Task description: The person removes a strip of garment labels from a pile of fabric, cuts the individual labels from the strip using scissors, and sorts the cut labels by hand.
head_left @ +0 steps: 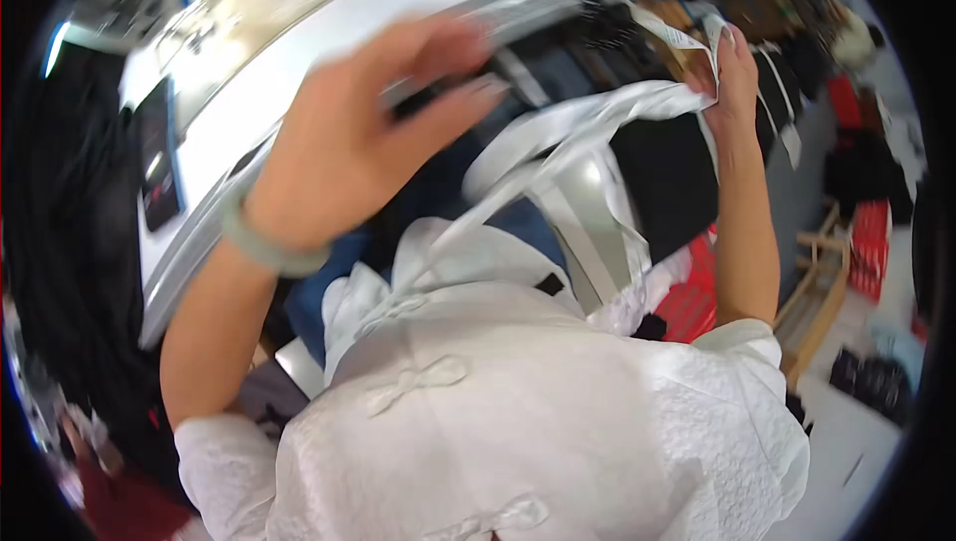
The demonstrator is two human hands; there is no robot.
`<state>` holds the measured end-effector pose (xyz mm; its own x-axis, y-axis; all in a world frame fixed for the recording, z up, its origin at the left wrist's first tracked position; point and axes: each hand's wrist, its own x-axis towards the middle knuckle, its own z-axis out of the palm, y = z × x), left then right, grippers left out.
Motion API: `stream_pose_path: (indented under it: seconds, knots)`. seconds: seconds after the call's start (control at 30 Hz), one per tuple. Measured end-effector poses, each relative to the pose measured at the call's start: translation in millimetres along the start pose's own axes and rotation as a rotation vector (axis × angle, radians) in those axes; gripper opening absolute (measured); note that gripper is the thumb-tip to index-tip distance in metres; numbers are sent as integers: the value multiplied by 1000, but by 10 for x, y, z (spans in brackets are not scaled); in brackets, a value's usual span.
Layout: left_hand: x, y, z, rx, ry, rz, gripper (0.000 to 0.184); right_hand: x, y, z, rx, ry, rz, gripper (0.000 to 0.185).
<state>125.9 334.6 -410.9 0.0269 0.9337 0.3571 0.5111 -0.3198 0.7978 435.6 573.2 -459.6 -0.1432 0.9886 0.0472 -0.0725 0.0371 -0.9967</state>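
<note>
My right hand (732, 78) is raised at the upper right, its fingers closed on a bunch of white fabric strips (597, 108). The strips loop down from it toward my lap, and some trail past the front of my white shirt. A narrow white tape with small print (669, 35) also runs up and left from the same hand. My left hand (344, 138), blurred by motion and with a pale bangle at the wrist, hovers over the table edge. Its thumb and fingers are apart, with nothing visible between them.
A white worktable (224, 103) curves ahead of me, with a dark phone (157, 163) on its left side. Black fabric (65, 183) hangs at the far left. To the right are a wooden stool or frame (822, 287), red bags (868, 247) and dark bundles on the floor.
</note>
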Motion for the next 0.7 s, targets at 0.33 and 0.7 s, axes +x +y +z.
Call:
stream_pose_path:
  seconds: [0.33, 0.7]
  knots:
    - [-1013, -730, 342, -78, -543, -418, 53, -2343, 429, -4423, -1528, 1248, 435, 46]
    - [-1546, -879, -35, -112, -763, -733, 42, -1572, 1348, -518, -388, -655, 421, 75]
